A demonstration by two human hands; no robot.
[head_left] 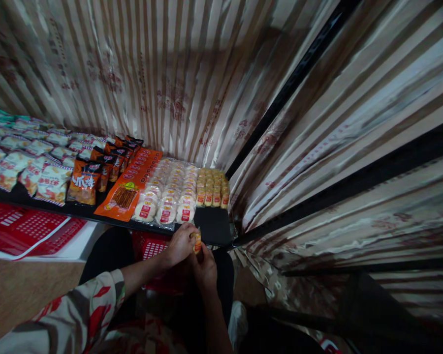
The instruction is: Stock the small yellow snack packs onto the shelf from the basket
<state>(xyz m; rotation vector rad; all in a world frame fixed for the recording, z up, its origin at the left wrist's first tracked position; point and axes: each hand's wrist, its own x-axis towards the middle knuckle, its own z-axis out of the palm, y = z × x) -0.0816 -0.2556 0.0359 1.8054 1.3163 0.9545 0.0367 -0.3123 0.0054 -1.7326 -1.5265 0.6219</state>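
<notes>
Yellow and small, the packet (197, 242) at seven o'clock from the yellow rows (217, 191) sits pinched by left hand (182, 243) and right hand (205, 270), a closed grip whose scant fingertip contact could drop it toward the red basket (153, 248).

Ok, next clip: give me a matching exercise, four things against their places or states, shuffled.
1. Left hand
2. Orange packet
3. White packs
4. Yellow packs

A. Between the orange packet and yellow packs
B. In rows near the shelf's right end
C. Holding a yellow piece with the right hand
D. Directly left of the white packs

Pairs: 1-C, 2-D, 3-A, 4-B
</notes>
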